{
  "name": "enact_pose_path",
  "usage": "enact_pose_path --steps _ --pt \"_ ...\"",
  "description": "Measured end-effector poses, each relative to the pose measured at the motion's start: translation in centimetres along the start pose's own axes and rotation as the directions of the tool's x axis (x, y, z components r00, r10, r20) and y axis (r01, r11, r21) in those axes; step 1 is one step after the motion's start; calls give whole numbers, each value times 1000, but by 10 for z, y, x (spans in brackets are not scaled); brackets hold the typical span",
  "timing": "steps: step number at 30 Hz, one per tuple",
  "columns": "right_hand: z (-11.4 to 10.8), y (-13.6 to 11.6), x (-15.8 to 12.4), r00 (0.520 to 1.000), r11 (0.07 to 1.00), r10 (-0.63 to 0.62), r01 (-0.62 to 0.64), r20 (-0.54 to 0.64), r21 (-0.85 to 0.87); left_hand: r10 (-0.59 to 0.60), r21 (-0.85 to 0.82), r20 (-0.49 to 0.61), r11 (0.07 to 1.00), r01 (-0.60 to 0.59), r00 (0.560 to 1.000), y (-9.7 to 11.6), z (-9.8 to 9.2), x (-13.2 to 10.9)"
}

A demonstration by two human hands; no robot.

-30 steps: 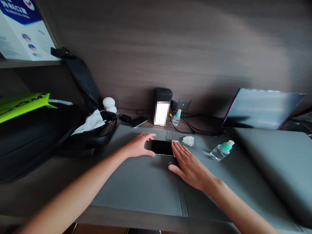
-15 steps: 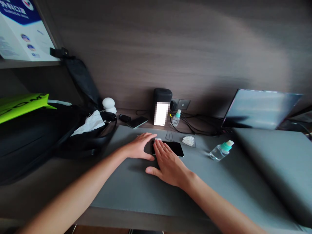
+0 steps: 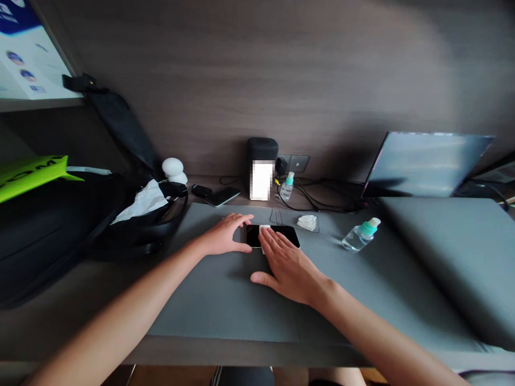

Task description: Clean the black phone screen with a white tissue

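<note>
A black phone lies face up on the grey desk mat. My left hand rests at the phone's left end, thumb and fingers pinching its edge to steady it. My right hand lies flat on the phone with fingers stretched out, pressing a small white wipe against the screen. Most of the wipe is hidden under the fingers.
A crumpled wipe lies behind the phone. A clear spray bottle with a teal cap lies to the right, another stands near a black speaker. A black bag fills the left; an open laptop stands at the right.
My right hand slid the wipe from the phone's right end to its left end, then back a little toward the middle. The left hand stayed on the phone's left edge.
</note>
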State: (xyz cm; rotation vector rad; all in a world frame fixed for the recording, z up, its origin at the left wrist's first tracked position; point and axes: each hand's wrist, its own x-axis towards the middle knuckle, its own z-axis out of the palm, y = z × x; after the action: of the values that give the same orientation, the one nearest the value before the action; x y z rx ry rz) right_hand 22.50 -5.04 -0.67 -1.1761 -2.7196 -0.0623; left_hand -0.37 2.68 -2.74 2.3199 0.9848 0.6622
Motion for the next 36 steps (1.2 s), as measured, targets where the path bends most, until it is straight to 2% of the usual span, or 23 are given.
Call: enact_pose_path --steps 7,11,18,28,36 --pt "-6 34 -33 997 996 70 -69 14 -59 -17 5 6 1000 17 1000 2 -1 0" --pt "-5 39 -40 996 993 90 -91 -7 -79 -30 -7 5 1000 30 1000 2 -1 0" --pt "-4 24 -20 990 989 138 -135 36 -66 -35 -16 12 999 36 999 1 0 2" --pt "4 -13 23 997 998 56 -54 55 -43 -39 -56 10 998 39 999 -1 1 3" --pt "4 -18 21 998 1000 7 -7 58 -1 -30 -47 21 998 31 999 -1 -1 1"
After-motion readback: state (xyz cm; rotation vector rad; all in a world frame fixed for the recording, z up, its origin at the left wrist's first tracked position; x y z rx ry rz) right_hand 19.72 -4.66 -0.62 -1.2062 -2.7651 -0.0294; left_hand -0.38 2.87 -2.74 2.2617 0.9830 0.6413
